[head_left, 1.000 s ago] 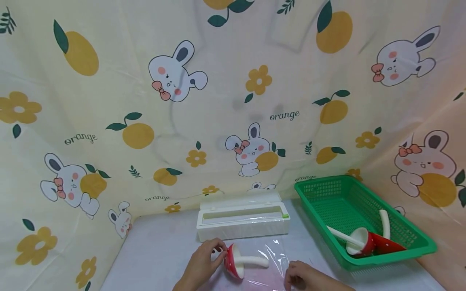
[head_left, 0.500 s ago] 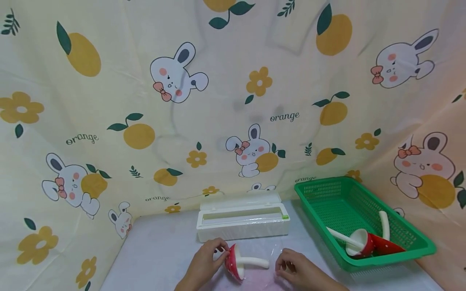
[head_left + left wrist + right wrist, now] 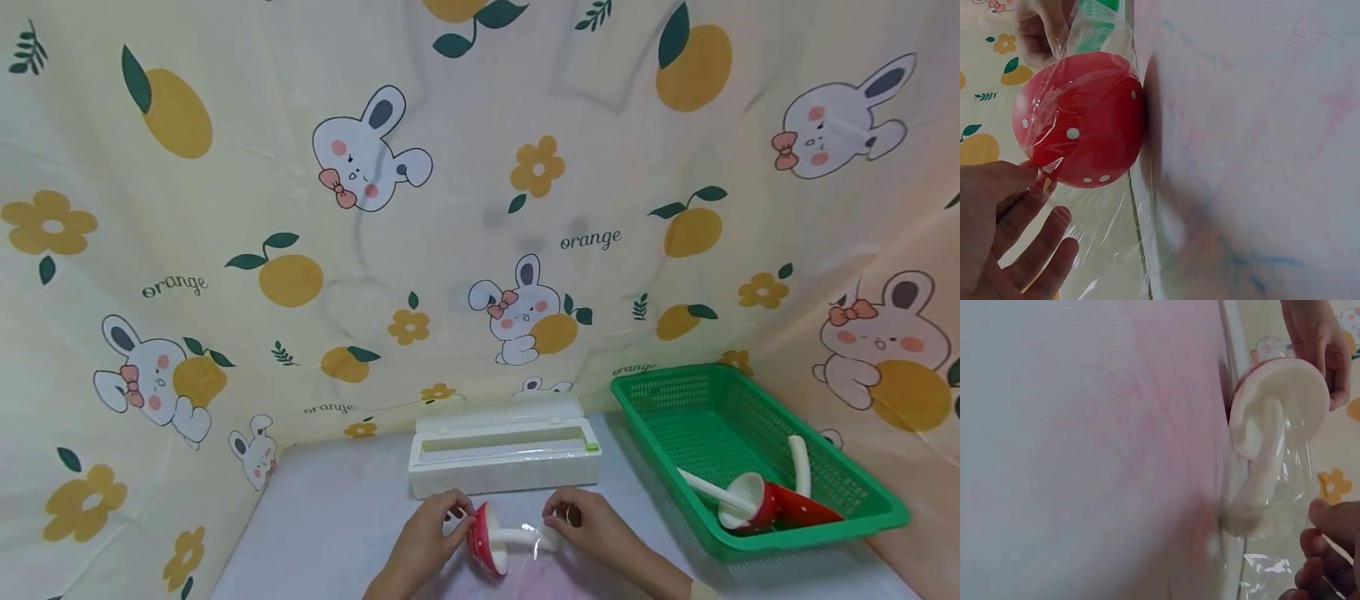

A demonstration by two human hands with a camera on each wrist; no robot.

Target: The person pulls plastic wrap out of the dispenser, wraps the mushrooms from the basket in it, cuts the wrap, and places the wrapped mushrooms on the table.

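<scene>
A toy mushroom (image 3: 487, 540) lies on its side on the table. Its red, white-dotted cap (image 3: 1082, 119) faces left in the head view, and its white stem (image 3: 1266, 469) points right. Clear cling film (image 3: 1269, 562) drapes over the cap and along the stem. My left hand (image 3: 427, 537) pinches film between thumb and forefinger against the cap's top. Beyond the stem's far end, my right hand (image 3: 592, 525) pinches the film's other side, with thumb and forefinger close together. The film's edges are hard to make out.
Behind the hands stands a white cling film box (image 3: 502, 475) with its lid up and a roll inside. A green plastic basket (image 3: 675, 467) at right holds more red-and-white mushroom pieces (image 3: 750, 504). A patterned cloth (image 3: 450, 208) hangs behind the table.
My right hand has moved left and up towards the mushroom, bringing film over the stem. My left hand stays at the cap, and the mushroom has barely shifted.
</scene>
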